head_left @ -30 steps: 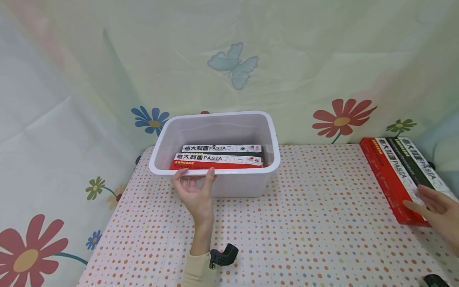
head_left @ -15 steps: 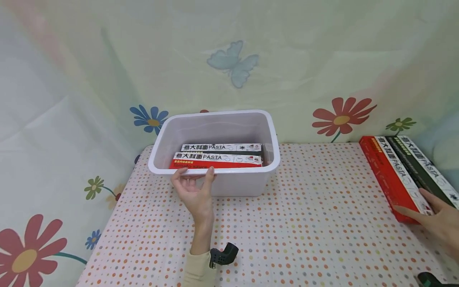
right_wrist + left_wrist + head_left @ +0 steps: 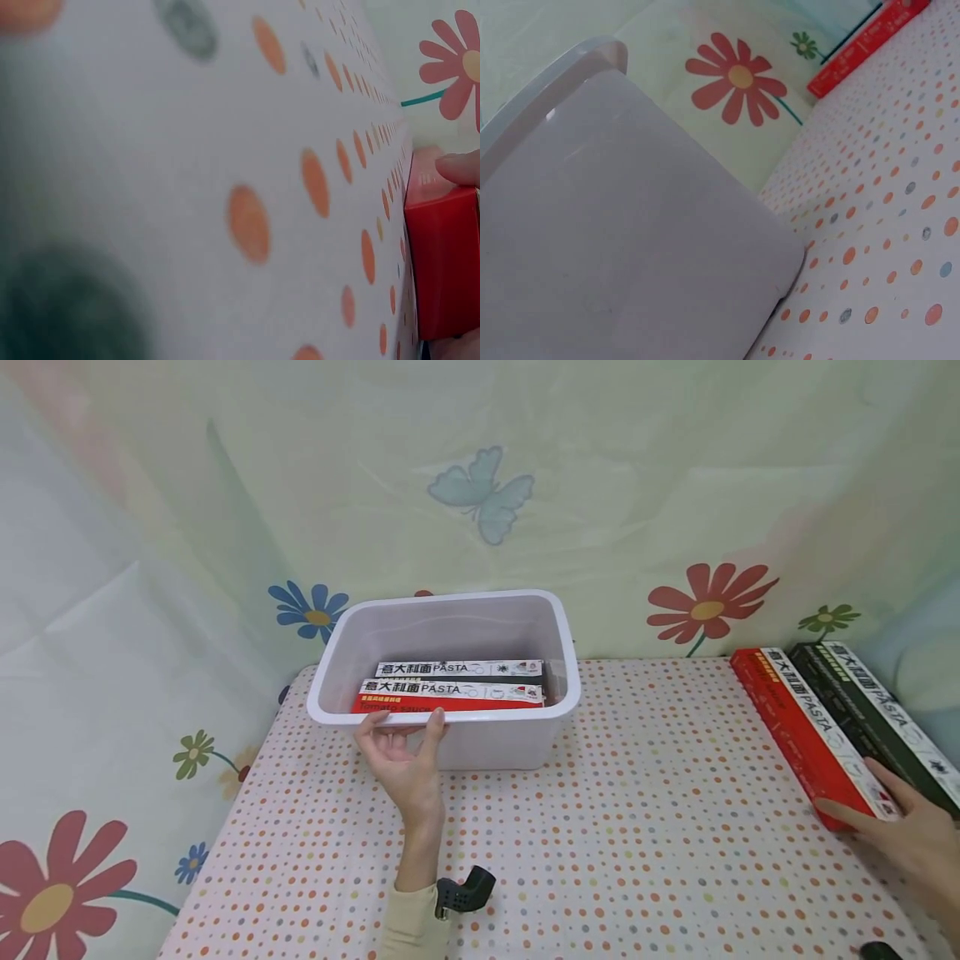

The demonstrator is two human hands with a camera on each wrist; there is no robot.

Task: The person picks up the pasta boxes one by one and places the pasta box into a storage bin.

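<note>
In the head view, my left hand [image 3: 405,777] pinches the front rim of a white plastic bin [image 3: 495,743]. Inside it lie a red pasta box [image 3: 487,702] and, behind that, a dark green pasta box [image 3: 487,669]. Far to the right, my right hand [image 3: 911,835] grips the near end of another red pasta box [image 3: 787,727], thumb on its left side and fingers on its right. A second dark green pasta box [image 3: 851,718] lies alongside, a narrow gap between them. The right wrist view shows the red box's end [image 3: 446,262] with a thumb against it.
A white dotted cloth [image 3: 637,827] covers the table. Behind it hangs a flowered curtain [image 3: 600,527], close to the bin's back. Another pale sheet [image 3: 97,652] hangs along the left side. Wrist cameras are worn on both arms.
My right hand has shifted left and closed round the red box's end. That box has moved slightly left, apart from the green one. The left hand stays on the rim.
</note>
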